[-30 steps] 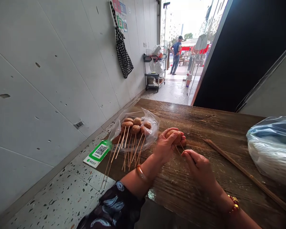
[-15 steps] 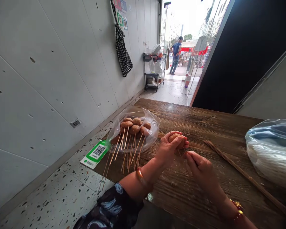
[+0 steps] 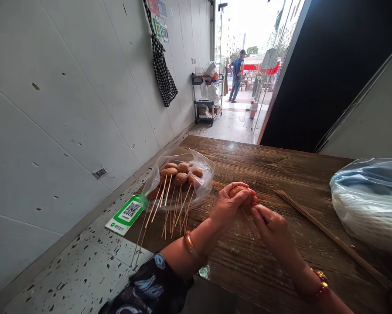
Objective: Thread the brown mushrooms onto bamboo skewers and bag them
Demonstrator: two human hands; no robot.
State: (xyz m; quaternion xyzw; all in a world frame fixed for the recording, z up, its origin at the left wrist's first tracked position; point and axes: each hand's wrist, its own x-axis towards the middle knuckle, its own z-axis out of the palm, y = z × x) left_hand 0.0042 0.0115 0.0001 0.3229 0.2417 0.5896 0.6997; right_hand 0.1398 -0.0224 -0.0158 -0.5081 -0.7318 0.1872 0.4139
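Note:
A brown, roundish food ball (image 3: 238,190) rests in my left hand (image 3: 227,205), its fingers and thumb wrapped round it. At the ball's lower right, my right hand (image 3: 270,221) is closed in a pinch on a thin bamboo skewer, mostly hidden by the fingers. Thin sticks show faintly below the ball. To the left, a clear plastic bag (image 3: 206,179) lies open with several similar brown balls (image 3: 182,178) in it. Their pale skewers (image 3: 165,198) stick out toward me.
A bundle of bamboo skewers (image 3: 308,216) lies on the wooden table (image 3: 254,266) at right, beside a big clear bag of white material (image 3: 366,213). A green QR-code card (image 3: 127,213) sits at the table's left edge. Beyond stand a trolley (image 3: 207,102) and a person (image 3: 236,76) outdoors.
My right hand has moved closer to the ball, so its fingertips now meet my left fingers and less of the skewer shows. The whole view has shifted slightly.

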